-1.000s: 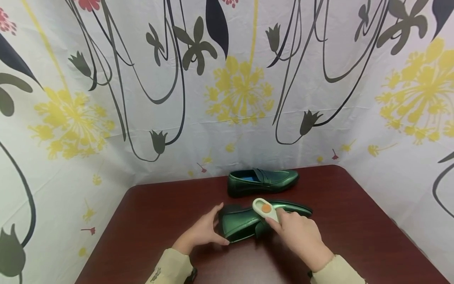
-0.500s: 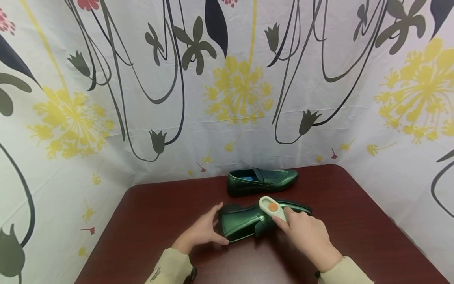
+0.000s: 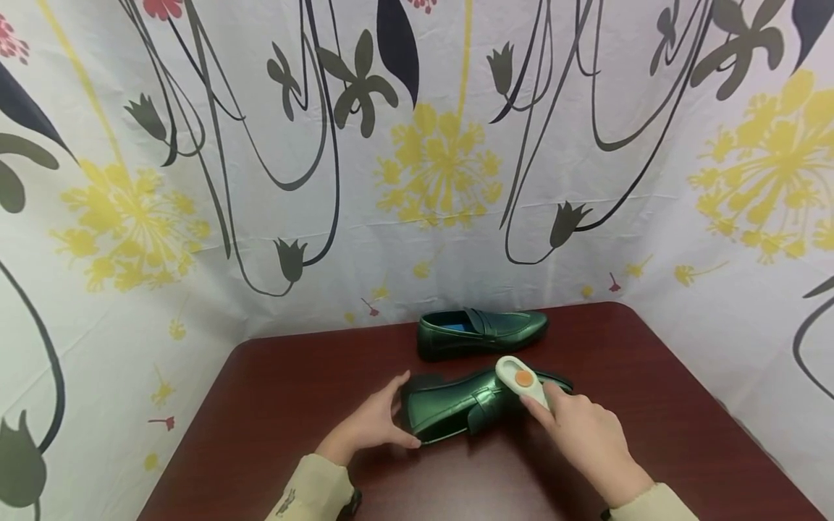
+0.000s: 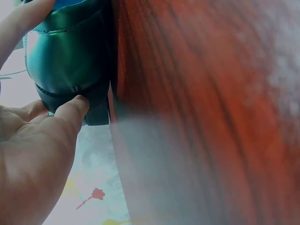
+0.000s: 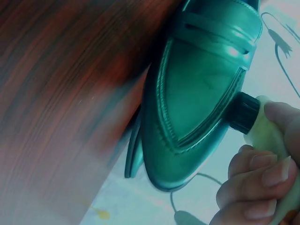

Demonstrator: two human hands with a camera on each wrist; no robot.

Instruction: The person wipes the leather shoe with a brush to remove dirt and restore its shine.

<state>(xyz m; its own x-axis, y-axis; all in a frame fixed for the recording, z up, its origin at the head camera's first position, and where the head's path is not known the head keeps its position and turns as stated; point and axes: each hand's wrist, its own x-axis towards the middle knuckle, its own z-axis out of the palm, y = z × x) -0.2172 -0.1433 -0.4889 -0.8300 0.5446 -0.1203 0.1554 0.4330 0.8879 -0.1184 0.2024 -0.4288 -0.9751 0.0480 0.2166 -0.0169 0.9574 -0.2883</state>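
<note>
A glossy green loafer (image 3: pixel 446 407) lies on its side in the head view, its opening facing me and its toe to the right. My left hand (image 3: pixel 368 427) grips its heel between thumb and fingers; the left wrist view shows a fingertip against the heel (image 4: pixel 70 65). In my right hand (image 3: pixel 589 438) is a small shoe brush (image 3: pixel 521 378) with a pale handle and an orange spot. Its short dark bristles (image 5: pixel 244 113) touch the loafer's upper side, between strap and toe, in the right wrist view. The toe is partly hidden behind my right hand.
A matching green loafer (image 3: pixel 485 336) stands upright behind the first, close to the table's back edge. The dark red wooden table (image 3: pixel 287 391) has rounded corners. Floral-printed white cloth (image 3: pixel 365 239) hangs around the back and sides.
My right hand has slid the brush rightward along the loafer, from near the strap toward the toe. My left hand and both loafers stay in place.
</note>
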